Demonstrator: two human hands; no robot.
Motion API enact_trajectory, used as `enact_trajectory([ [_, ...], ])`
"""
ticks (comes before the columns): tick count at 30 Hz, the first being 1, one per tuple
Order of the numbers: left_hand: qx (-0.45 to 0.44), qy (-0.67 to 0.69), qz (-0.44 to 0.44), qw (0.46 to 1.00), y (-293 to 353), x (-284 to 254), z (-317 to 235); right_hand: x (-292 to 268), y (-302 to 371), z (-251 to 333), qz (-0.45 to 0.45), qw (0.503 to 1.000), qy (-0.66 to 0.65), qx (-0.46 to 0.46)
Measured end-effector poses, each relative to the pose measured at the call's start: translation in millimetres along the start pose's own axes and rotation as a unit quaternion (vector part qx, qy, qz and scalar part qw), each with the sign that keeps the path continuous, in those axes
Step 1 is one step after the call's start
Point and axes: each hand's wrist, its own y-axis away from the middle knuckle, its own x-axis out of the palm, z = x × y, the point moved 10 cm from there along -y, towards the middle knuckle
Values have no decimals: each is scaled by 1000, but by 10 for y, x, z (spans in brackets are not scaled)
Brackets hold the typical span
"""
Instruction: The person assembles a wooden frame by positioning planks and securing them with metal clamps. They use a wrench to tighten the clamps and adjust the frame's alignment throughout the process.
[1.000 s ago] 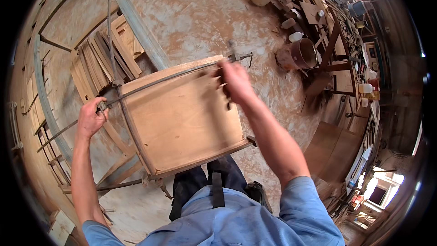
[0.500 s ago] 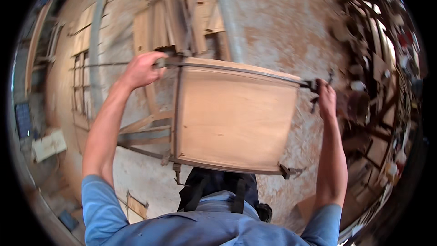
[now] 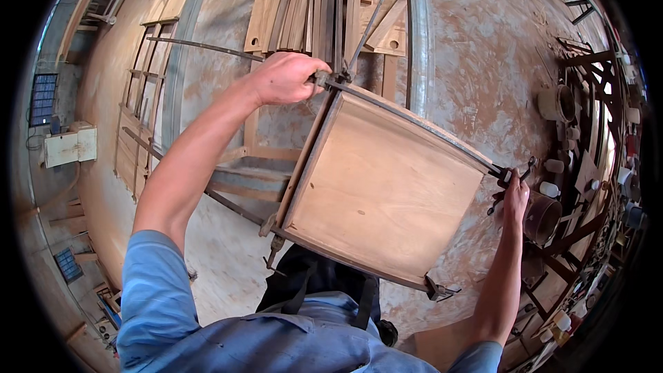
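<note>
A shallow wooden box-like panel (image 3: 387, 186) with a raised rim hangs tilted before my body, held in several metal bar clamps. My left hand (image 3: 286, 77) is closed round the end of the far bar clamp (image 3: 421, 124), at the panel's far left corner. At the far right corner, my right hand (image 3: 515, 197) grips the same clamp by its screw end, beside the handle. A second bar clamp (image 3: 359, 264) runs along the near edge, close to my trousers. Another bar, with a screw handle (image 3: 274, 255) hanging near it, crosses the left side.
Planed wooden strips (image 3: 304, 14) lie on a stand beyond the panel, next to a grey metal beam (image 3: 418, 41). Wooden frames (image 3: 148, 83) lean at the left. Buckets (image 3: 552, 102) and a cluttered dark rack (image 3: 587, 200) line the right side.
The clamped panel has turned clockwise, its left side shifting right and its right end dropping nearer. Both hands moved with it, still gripping the clamp. The surroundings have shifted in view.
</note>
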Motion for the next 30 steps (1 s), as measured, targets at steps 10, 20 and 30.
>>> enact_trajectory([
  [10,-43,52,7,998,-4,58,24,16,51,104,1,1000,8,2],
  [20,-87,-59,-126,986,204,-152,-429,-31,33,55,-32,999,-4,-26],
  [30,81,-193,20,978,-21,-143,-586,-20,17,79,-29,998,43,-21],
])
